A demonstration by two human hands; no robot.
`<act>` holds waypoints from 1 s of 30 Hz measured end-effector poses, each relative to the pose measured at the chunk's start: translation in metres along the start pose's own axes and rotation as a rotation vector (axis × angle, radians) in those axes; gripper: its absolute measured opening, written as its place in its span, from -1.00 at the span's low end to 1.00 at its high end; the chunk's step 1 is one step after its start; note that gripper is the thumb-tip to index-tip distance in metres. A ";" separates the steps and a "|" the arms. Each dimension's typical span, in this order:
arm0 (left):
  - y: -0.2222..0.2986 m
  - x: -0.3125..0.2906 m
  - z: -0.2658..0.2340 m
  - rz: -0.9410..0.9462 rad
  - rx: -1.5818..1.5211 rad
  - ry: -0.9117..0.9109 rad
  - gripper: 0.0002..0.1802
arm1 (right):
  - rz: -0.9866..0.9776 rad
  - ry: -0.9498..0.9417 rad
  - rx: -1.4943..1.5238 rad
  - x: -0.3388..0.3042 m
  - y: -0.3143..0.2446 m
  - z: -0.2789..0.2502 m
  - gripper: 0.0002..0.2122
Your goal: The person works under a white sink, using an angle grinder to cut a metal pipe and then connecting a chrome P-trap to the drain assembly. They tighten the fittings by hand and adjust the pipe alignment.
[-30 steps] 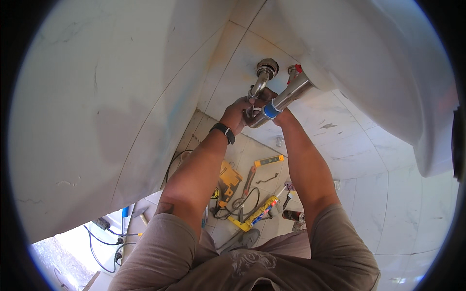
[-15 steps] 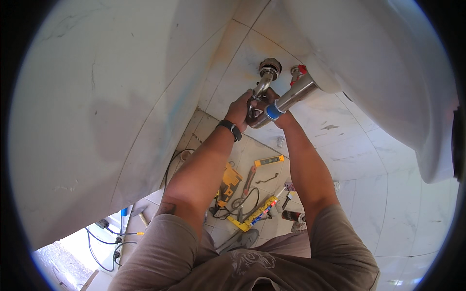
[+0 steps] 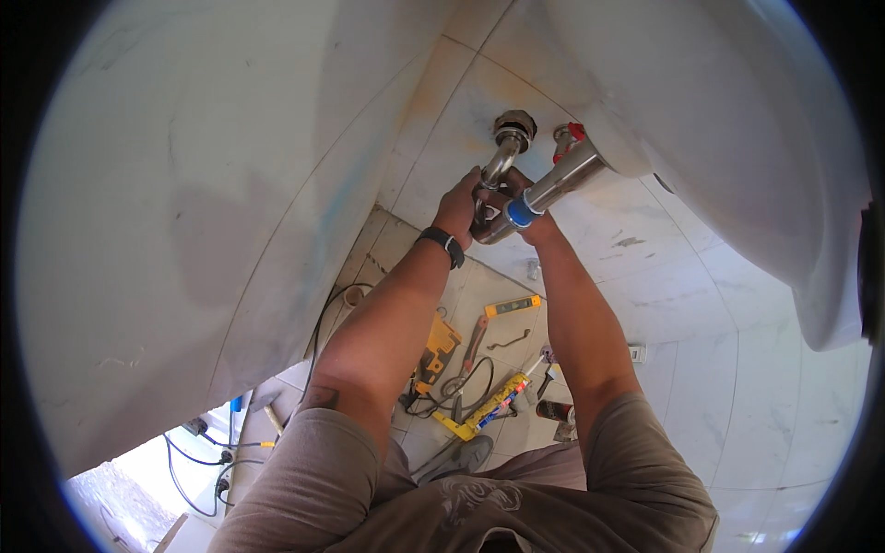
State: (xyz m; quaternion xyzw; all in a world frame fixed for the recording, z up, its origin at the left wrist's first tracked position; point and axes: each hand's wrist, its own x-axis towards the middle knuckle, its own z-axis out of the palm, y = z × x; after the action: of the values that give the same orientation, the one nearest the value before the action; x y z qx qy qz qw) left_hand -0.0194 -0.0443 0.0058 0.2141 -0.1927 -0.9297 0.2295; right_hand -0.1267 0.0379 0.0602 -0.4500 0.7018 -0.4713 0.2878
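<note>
A chrome drain trap [image 3: 501, 166] runs from a wall outlet [image 3: 513, 129] down through a bend and up a straight tailpipe [image 3: 567, 180] beneath a white washbasin [image 3: 737, 138]. A blue band [image 3: 521, 213] circles the tailpipe's lower end. My left hand [image 3: 454, 210] is closed around the left side of the trap's bend, a dark watch on its wrist. From the right, my right hand [image 3: 537, 229] reaches behind the tailpipe; its fingers curl round the trap between the two pipes, partly hidden by the chrome.
A red-handled valve [image 3: 569, 140] sits on the wall beside the outlet. On the tiled floor lie a yellow power tool [image 3: 437, 355], a yellow caulking gun [image 3: 484, 410], a small spirit level [image 3: 513, 306], a can [image 3: 555, 411] and cables. A large pale panel [image 3: 212, 203] rises on my left.
Both hands stay on the trap, with only a slight shift of the fingers and forearms. The pipes look unmoved.
</note>
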 end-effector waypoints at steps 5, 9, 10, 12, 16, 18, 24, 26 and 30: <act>0.001 0.000 0.001 0.003 0.039 -0.005 -0.49 | 0.052 -0.011 -0.366 0.000 -0.011 -0.004 -0.51; 0.000 0.002 0.000 -0.009 0.098 0.028 -0.52 | 0.153 0.044 0.177 -0.002 -0.019 -0.015 -0.42; -0.001 0.002 0.000 0.005 0.099 0.035 -0.53 | 0.147 0.048 0.253 -0.001 -0.020 -0.016 -0.44; -0.002 0.002 0.001 0.030 0.102 0.049 -0.55 | 0.190 0.106 0.383 0.002 -0.021 -0.013 -0.50; -0.001 0.002 0.002 0.003 0.062 0.030 -0.56 | 0.175 0.096 0.477 0.008 -0.022 -0.004 -0.54; -0.001 0.002 0.002 0.001 0.050 0.036 -0.55 | 0.208 0.122 0.514 0.009 -0.024 -0.001 -0.56; -0.003 0.004 0.000 0.066 0.066 -0.002 -0.56 | 0.143 0.050 0.403 0.011 -0.025 -0.001 -0.60; -0.003 0.003 0.001 0.032 0.080 0.011 -0.56 | 0.110 -0.007 0.135 0.011 -0.024 -0.005 -0.59; 0.002 0.000 0.003 0.007 0.148 0.028 -0.56 | 0.292 -0.099 0.009 0.010 -0.020 -0.014 -0.62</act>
State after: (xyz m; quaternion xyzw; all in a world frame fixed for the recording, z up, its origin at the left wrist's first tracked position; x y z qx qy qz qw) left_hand -0.0201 -0.0450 0.0097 0.2426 -0.2585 -0.9091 0.2189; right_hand -0.1358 0.0314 0.0840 -0.3647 0.7425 -0.4049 0.3896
